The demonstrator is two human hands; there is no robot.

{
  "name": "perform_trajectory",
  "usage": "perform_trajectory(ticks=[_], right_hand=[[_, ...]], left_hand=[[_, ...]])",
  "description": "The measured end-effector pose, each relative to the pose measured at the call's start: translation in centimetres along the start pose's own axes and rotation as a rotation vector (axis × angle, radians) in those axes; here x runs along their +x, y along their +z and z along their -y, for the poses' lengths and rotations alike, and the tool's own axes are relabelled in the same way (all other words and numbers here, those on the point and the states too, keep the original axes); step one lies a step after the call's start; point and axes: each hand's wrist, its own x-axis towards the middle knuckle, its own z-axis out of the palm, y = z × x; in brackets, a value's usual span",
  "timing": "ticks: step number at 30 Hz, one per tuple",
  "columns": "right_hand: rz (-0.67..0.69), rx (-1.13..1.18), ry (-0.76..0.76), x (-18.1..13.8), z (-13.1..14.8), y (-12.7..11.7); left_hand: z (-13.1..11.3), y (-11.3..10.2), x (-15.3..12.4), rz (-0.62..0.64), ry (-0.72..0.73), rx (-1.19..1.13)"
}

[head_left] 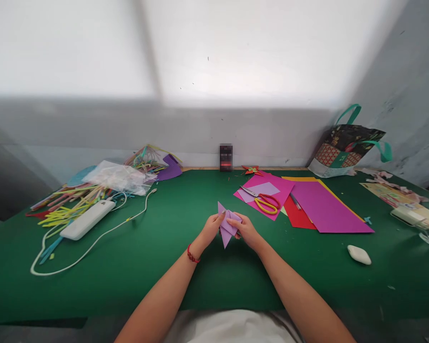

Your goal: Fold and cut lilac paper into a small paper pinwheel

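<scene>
Between my two hands is a folded sheet of light purple paper (226,233), held just above the green table (157,267). It has pointed corners at the top and bottom and layered folds in the middle. My left hand (211,227) pinches its left side, thumb on top. On the right side, my right hand (247,230) grips the paper with its thumb laid across the folds. Fingers under the paper are mostly hidden. Scissors (268,204) with red and yellow handles lie beyond my right hand, on pink paper (271,216) and a lilac piece.
Purple sheets (325,209), red paper (296,214) and a pen (295,202) lie to the right, near a white case (359,255). A phone (226,158) leans on the wall beside a red paper star (252,170). Leftward are a corded power bank (88,220) and paper strips (62,209).
</scene>
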Motion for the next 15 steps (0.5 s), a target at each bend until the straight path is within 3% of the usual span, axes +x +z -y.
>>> perform_trajectory(ticks=[15], right_hand=[[0.042, -0.027, 0.008, -0.36, 0.45, -0.21]], left_hand=[[0.3, -0.43, -0.08, 0.072, -0.124, -0.014]])
